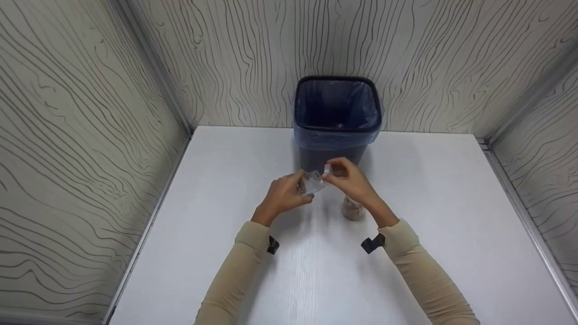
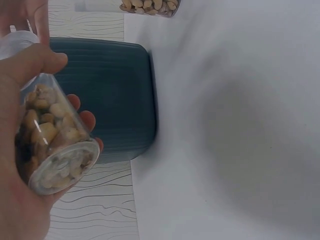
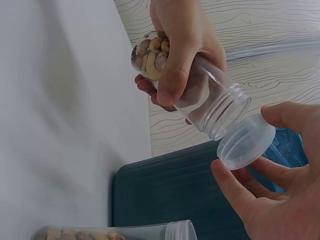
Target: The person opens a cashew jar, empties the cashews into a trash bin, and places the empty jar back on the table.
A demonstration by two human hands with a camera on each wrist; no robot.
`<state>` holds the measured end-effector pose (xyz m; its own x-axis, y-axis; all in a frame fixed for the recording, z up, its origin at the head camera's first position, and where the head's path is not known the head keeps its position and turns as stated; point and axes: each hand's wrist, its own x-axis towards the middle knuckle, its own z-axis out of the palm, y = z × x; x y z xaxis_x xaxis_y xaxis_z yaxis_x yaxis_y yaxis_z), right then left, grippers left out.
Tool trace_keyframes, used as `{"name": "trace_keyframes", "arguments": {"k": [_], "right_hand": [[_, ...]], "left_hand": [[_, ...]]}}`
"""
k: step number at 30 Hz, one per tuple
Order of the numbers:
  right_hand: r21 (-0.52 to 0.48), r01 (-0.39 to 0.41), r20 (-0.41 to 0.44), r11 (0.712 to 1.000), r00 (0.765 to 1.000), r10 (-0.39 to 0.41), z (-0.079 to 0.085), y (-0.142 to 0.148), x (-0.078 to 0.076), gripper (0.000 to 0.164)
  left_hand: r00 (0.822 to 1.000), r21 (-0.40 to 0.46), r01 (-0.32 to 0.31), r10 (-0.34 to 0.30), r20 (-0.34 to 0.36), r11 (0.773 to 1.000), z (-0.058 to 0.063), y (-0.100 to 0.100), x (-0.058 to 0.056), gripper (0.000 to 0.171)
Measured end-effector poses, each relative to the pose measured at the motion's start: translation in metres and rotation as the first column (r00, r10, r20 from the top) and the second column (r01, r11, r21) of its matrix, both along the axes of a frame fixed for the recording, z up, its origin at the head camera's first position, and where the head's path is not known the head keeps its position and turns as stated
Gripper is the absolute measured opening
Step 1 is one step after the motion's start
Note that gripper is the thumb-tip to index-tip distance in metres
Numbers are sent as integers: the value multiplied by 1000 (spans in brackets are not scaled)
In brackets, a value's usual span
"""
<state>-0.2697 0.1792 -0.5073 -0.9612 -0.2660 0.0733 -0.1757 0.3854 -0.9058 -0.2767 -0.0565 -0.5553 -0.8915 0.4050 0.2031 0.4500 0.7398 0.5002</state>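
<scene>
My left hand (image 1: 283, 193) grips a clear plastic jar (image 3: 215, 95) around its body. Nuts (image 2: 50, 125) fill the bottom part of this jar, and its threaded mouth is uncovered. Between thumb and fingers, my right hand (image 1: 354, 181) pinches a translucent lid (image 3: 246, 142), tilted right at the rim of the mouth. Both hands are raised in front of the trash bin. A second jar (image 1: 352, 210) of nuts, with its lid on, stands on the table below my right wrist, partly hidden by it in the head view.
The dark trash bin (image 1: 332, 155), lined with a blue bag (image 1: 336, 140), stands at the table's back edge. Behind the white table (image 1: 244, 158) rises a wood-patterned panel (image 1: 244, 58), and similar panels flank both sides.
</scene>
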Motion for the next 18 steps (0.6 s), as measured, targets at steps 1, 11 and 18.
{"name": "trace_keyframes", "arguments": {"k": [1,11,18], "right_hand": [[-2,1,0,1000,1000,-1,0,0,0,53],[-2,6,-19,1000,1000,-6,-1,4,2,50],[-43,2,-1,999,1000,-2,2,4,4,51]], "left_hand": [[1000,0,0,0,-1,1000,0,0,0,50],[1000,-1,-7,7,16,1000,2,0,1,53],[1000,7,1,-1,0,1000,3,-1,0,51]]}}
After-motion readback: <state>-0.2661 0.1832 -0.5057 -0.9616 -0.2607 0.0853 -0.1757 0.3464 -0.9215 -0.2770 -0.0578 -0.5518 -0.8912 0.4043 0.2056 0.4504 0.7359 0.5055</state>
